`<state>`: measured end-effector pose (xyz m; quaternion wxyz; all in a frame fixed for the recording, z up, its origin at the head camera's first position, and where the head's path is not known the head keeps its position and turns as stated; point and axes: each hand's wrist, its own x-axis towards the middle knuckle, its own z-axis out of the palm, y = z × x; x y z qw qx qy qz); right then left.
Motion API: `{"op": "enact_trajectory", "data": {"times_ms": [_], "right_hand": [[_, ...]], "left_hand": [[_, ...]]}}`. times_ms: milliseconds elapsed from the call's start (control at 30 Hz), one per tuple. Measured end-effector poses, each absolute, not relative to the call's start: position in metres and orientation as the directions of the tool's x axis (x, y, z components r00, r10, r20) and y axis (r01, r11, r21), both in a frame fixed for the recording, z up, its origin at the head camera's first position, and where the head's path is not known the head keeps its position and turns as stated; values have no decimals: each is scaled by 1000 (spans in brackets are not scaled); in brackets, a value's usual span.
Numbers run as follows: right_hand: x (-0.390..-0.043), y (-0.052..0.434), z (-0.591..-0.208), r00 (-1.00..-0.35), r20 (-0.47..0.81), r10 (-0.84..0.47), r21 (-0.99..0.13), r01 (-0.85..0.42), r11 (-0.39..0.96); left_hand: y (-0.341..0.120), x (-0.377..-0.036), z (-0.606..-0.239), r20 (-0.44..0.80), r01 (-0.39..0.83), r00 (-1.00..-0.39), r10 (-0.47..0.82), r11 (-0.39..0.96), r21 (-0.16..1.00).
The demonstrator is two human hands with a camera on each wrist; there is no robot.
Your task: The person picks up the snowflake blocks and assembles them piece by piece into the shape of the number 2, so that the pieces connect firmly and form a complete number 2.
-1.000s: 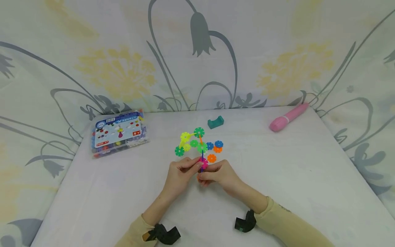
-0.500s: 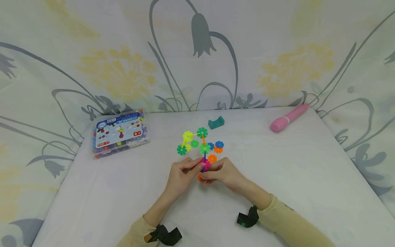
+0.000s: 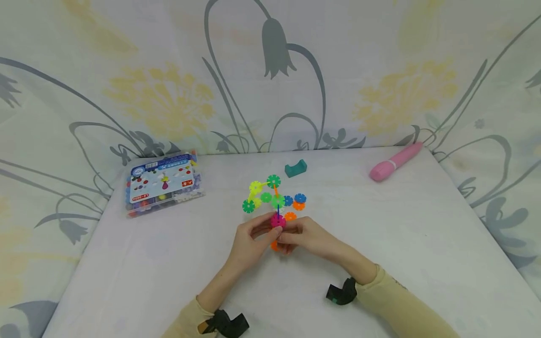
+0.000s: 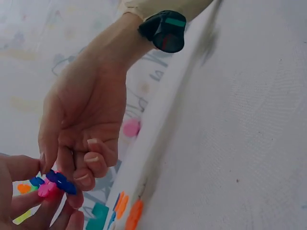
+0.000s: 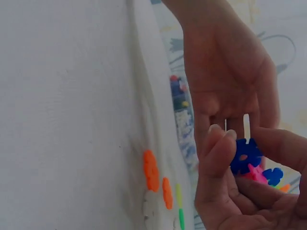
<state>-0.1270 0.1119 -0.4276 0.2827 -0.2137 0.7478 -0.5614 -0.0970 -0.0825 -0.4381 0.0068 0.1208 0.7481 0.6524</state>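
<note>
In the head view, a chain of interlocking plastic snowflake discs runs from a pink disc (image 3: 278, 220) through blue, light green (image 3: 278, 202), orange and dark green (image 3: 274, 181) to yellow discs (image 3: 255, 188). My left hand (image 3: 248, 241) grips the chain at the pink disc, thumb on its near edge. My right hand (image 3: 312, 237) meets it from the other side. In the right wrist view, its thumb and fingers pinch a dark blue disc (image 5: 246, 155) joined to the pink one. That blue disc (image 4: 61, 182) appears beside the fingertips in the left wrist view.
Loose blue (image 3: 300, 198) and orange discs (image 3: 299, 205) lie right of the chain; another orange disc (image 3: 274, 245) lies under the hands. Behind are a teal curved block (image 3: 296, 168), a clear case of discs (image 3: 164, 183) at left and a pink wrapped object (image 3: 395, 162) at right.
The pink disc has turned to show more of its face. The blue disc below it is now hidden behind my fingers in the head view. Both hands stay in nearly the same place.
</note>
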Motion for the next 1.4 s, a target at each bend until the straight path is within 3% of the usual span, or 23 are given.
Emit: {"op": "enact_trajectory", "data": {"times_ms": [233, 433, 667, 967, 1400], "right_hand": [[-139, 108, -424, -710, -201, -675, -948, -33, 317], [-149, 97, -424, -691, -227, -686, -950, 2, 313], [-165, 83, -424, -660, -215, -720, -930, -88, 358], [-221, 70, -439, -819, -48, -571, -791, -318, 522], [-246, 58, -451, -738, -89, -669, -709, -424, 563]], "left_hand": [[-85, -100, -437, 123, 138, -980, 159, 86, 987], [-90, -104, -439, 109, 112, -993, 40, 106, 988], [-103, -111, -437, 96, 89, -994, -46, 129, 988], [-115, -118, -437, 85, 65, -993, -78, 230, 971], [-114, -117, -437, 65, 57, -998, -14, 327, 943]]}}
